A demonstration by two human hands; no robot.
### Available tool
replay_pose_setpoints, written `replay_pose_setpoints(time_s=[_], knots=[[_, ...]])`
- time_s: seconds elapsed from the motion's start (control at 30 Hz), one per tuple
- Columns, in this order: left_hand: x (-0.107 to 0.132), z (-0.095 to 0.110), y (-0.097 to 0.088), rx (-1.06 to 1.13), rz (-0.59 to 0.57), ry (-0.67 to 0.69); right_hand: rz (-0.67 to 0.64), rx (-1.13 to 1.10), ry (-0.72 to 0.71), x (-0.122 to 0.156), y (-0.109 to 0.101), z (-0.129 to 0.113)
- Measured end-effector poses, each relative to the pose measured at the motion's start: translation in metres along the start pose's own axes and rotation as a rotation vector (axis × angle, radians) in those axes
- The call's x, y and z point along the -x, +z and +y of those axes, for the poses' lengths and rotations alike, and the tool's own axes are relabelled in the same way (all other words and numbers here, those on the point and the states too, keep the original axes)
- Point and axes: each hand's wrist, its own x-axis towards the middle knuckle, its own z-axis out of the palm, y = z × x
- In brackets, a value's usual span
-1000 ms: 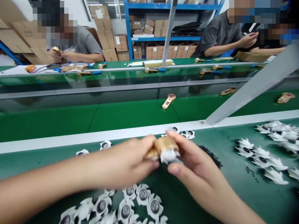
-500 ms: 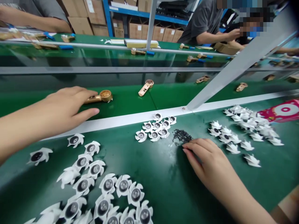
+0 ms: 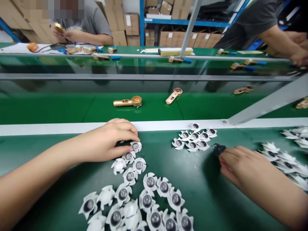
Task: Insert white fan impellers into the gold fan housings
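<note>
In the head view, your left hand (image 3: 108,140) lies curled just above the nearest white bladed disc (image 3: 135,146), at the top of a loose trail of these discs. Its fingers sit close together with the thumb reaching toward the disc, but you can't tell if they're gripping it. The disc is round, so it shows no clear long axis, and your left hand is the nearer one.

Your right hand (image 3: 250,170) rests well to the right, its fingers bunched just beside a small heap of black granules (image 3: 218,148). Whether they pinch any granules is hidden.

Beneath both hands runs a green conveyor belt (image 3: 192,199), edged by a white rail (image 3: 60,128). Beyond it, a brass-coloured handled casting (image 3: 127,102) lies on a second belt, its long axis running sideways. Farther back, a co-worker (image 3: 81,22) holds a similar casting in front of cardboard boxes (image 3: 170,39) on blue shelving (image 3: 185,21).
</note>
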Motion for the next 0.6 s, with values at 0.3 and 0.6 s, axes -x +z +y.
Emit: replay_pose_setpoints(time_s=[0.3, 0.6], knots=[[-0.032, 0.015, 0.020, 0.167, 0.047, 0.019, 0.051, -0.539, -0.019, -0.089, -0.047, -0.101], [-0.029, 0.012, 0.047, 0.372, 0.298, -0.039, 0.007, -0.624, -0.092, -0.118, -0.011, -0.129]])
